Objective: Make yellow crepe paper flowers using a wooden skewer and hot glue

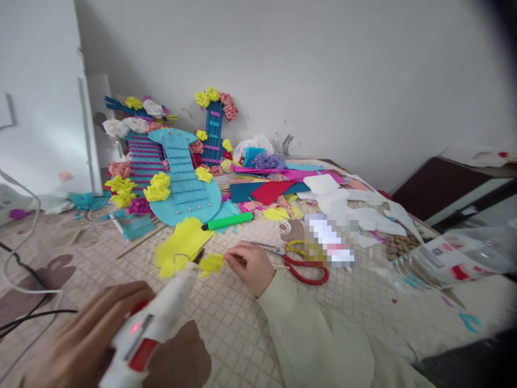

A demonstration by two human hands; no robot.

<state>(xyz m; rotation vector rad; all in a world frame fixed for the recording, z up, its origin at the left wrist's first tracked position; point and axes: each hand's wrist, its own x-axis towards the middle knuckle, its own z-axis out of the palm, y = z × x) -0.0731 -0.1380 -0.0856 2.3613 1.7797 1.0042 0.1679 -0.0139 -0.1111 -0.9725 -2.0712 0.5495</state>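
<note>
My left hand (pixel 86 337) is wrapped round a white hot glue gun (pixel 155 323) with a red trigger and a lit red light. Its nozzle points at a small yellow paper flower (pixel 212 263). My right hand (pixel 250 265) pinches that flower by its right side, just above the tiled floor. A yellow paper sheet (pixel 180 245) lies right behind the flower and the nozzle.
Red-handled scissors (pixel 305 267) lie right of my right hand. A green marker (pixel 230 221), blue paper guitars with flowers (pixel 183 172), coloured paper sheets (pixel 266 188) and white scraps (pixel 355 207) crowd the far side. Cables (pixel 24 291) run at the left. A dark low table (pixel 448 188) stands at the right.
</note>
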